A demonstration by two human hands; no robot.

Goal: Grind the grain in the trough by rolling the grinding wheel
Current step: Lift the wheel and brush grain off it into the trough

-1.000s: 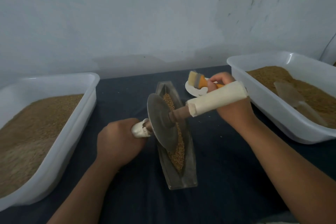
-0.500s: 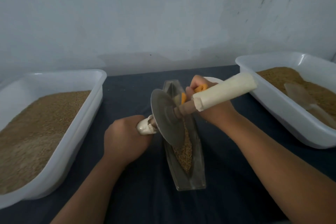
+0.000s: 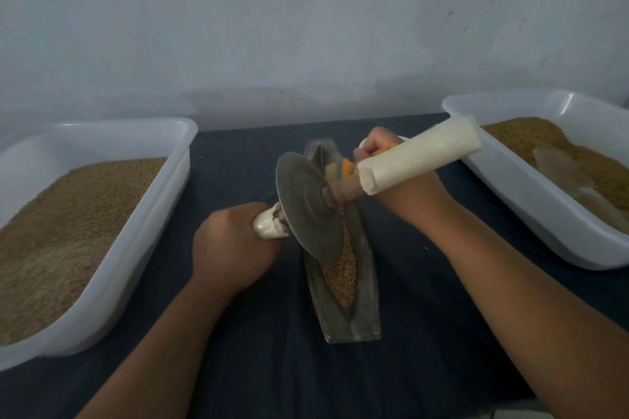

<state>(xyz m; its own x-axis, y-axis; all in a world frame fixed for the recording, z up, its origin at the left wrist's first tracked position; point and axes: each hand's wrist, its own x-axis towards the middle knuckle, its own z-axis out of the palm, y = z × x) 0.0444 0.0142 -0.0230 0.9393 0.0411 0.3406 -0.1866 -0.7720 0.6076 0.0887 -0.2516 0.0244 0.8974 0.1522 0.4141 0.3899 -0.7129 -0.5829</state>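
Brown-filled left tub (image 3: pixel 112 282) and right tub (image 3: pixel 531 214) on dark cloth (image 3: pixel 425 350), scoop (image 3: pixel 565 173) in the right one.

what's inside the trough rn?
Brown grain lies in the near half of the trough, the grinding wheel standing edge-down in it. The wheel hides the middle; a brush sits over the far end, floor there unseen.

Dull grey metal grinding wheel (image 3: pixel 308 211), wooden axle (image 3: pixel 340 193) with white cloth-wrapped handle (image 3: pixel 420 158), dull metal trough (image 3: pixel 364 286) of coarse brown grain (image 3: pixel 340 274), glossy white plastic tubs (image 3: pixel 143 214), matt dark cloth table cover (image 3: pixel 425 316)
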